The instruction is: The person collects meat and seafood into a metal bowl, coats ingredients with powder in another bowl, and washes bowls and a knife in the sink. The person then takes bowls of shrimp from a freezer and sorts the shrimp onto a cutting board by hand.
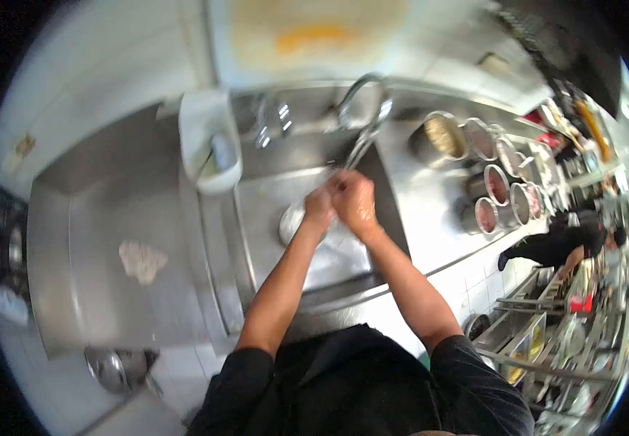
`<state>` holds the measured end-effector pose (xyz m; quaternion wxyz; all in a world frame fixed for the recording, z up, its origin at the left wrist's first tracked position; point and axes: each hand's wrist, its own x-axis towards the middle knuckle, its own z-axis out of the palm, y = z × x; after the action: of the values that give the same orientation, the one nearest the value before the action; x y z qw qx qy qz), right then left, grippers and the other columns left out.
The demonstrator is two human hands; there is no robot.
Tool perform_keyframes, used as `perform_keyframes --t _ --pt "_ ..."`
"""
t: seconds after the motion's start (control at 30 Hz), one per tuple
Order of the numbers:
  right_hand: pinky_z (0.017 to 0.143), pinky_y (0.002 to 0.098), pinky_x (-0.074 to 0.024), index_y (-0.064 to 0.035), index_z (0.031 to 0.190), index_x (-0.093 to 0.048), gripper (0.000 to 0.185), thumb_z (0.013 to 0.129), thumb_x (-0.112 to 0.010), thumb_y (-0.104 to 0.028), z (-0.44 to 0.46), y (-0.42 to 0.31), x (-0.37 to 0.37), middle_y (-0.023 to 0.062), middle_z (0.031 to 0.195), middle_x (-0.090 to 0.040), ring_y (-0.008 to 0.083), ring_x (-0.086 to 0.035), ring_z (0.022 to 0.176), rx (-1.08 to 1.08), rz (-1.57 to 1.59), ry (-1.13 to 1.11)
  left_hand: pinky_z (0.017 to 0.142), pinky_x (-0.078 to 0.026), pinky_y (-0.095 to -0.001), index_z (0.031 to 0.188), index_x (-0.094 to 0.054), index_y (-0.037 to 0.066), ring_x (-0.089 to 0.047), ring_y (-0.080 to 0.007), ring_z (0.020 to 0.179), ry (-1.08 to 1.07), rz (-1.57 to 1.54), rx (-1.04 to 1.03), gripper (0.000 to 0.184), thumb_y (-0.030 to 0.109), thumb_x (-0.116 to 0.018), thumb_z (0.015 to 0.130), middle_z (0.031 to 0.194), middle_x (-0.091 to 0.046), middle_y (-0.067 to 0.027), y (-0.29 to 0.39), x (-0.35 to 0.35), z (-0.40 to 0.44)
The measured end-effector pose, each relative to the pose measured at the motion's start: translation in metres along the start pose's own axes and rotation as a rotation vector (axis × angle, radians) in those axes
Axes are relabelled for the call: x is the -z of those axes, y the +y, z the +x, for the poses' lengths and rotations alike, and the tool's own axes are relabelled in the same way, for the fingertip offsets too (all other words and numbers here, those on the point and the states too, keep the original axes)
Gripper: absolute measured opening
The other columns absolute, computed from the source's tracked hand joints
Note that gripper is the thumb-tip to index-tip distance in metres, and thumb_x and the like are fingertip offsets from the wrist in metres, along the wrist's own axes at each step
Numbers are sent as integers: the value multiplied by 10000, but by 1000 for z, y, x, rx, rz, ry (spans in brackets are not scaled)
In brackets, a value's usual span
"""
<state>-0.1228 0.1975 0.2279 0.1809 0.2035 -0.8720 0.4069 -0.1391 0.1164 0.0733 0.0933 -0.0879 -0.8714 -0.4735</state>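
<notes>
My left hand (pixel 319 206) and my right hand (pixel 356 202) are pressed together over the steel sink basin (pixel 271 190), just below the tap (pixel 360 145). Both have their fingers curled in, and the skin of the right one glistens wet. Motion blurs the fingertips, and whatever may be between them is hidden. Beneath my left wrist, a whitish round thing (pixel 290 224) lies in the basin, partly covered by the forearm.
Left of the basin, a pale cloth (pixel 142 261) lies on the steel drainboard (pixel 111 312). A white plastic bin (pixel 216 178) hangs at the back. Several metal pots of food, including one with pale contents (pixel 443 136), stand right. Another person (pixel 565 243) is farther right.
</notes>
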Motion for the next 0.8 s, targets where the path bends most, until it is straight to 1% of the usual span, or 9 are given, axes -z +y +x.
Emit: perform_keyframes --t 0.07,0.13,0.17,0.3,0.37,0.43,0.57,0.7,0.8 --pt "548 379 -467 2 676 -575 61 622 -603 -5 6 -5 9 190 706 -588 350 -575 618 95 -44 -54 837 -457 -368 1185 -498 87 -577 -247 1010 37 -148 210 425 335 -527 840 1065 -607 -146 31 20 -4" --pt "716 404 -494 -7 762 -631 149 623 -598 -52 7 3 7 222 882 -612 359 -609 804 173 -287 -380 841 -453 -369 1189 -508 103 -572 -265 1021 74 -291 280 447 335 -570 811 1092 -602 -147 30 20 -7" --pt "767 404 -488 -15 794 -634 176 634 -598 -78 9 0 12 236 923 -608 366 -607 834 629 -425 -241 845 -452 -368 1187 -514 104 -570 -269 1024 45 -219 194 449 332 -577 806 1102 -598 -148 20 12 -8" --pt "786 419 -491 -19 807 -638 182 634 -591 -52 19 -5 47 227 908 -617 377 -592 895 58 -149 -734 861 -446 -365 1181 -536 109 -563 -285 1038 -41 174 -119 455 319 -606 784 1142 -585 -152 -17 -11 -6" --pt "748 422 -487 -30 840 -652 221 630 -587 -46 1 30 86 196 818 -636 371 -603 810 144 -160 -546 873 -444 -365 1148 -567 95 -563 -300 1041 -212 258 118 438 317 -611 772 1136 -587 -162 1 7 3" --pt "696 415 -489 -42 805 -658 176 644 -587 -42 6 67 149 190 775 -636 350 -614 764 -64 -318 -707 885 -442 -364 1114 -597 81 -563 -315 1043 -360 338 376 424 315 -616 761 1130 -588 -171 14 20 14" --pt "627 395 -509 -27 784 -680 137 684 -608 -87 8 151 332 173 751 -650 296 -641 665 -179 -442 -376 878 -456 -385 972 -659 50 -577 -335 1014 -415 451 463 335 282 -609 737 1057 -614 -178 -10 21 15" --pt "490 307 -430 3 769 -631 252 832 -612 -240 59 115 496 82 582 -587 140 -549 492 -245 -259 242 861 -463 -411 939 -669 65 -593 -324 981 -562 827 450 283 236 -584 729 1045 -624 -154 18 24 22" --pt "408 239 -371 -13 785 -583 408 895 -528 -402 114 55 542 24 580 -527 70 -465 454 -143 -49 239 867 -461 -412 922 -673 77 -594 -334 968 -519 808 508 266 226 -575 725 1040 -627 -148 57 28 25"
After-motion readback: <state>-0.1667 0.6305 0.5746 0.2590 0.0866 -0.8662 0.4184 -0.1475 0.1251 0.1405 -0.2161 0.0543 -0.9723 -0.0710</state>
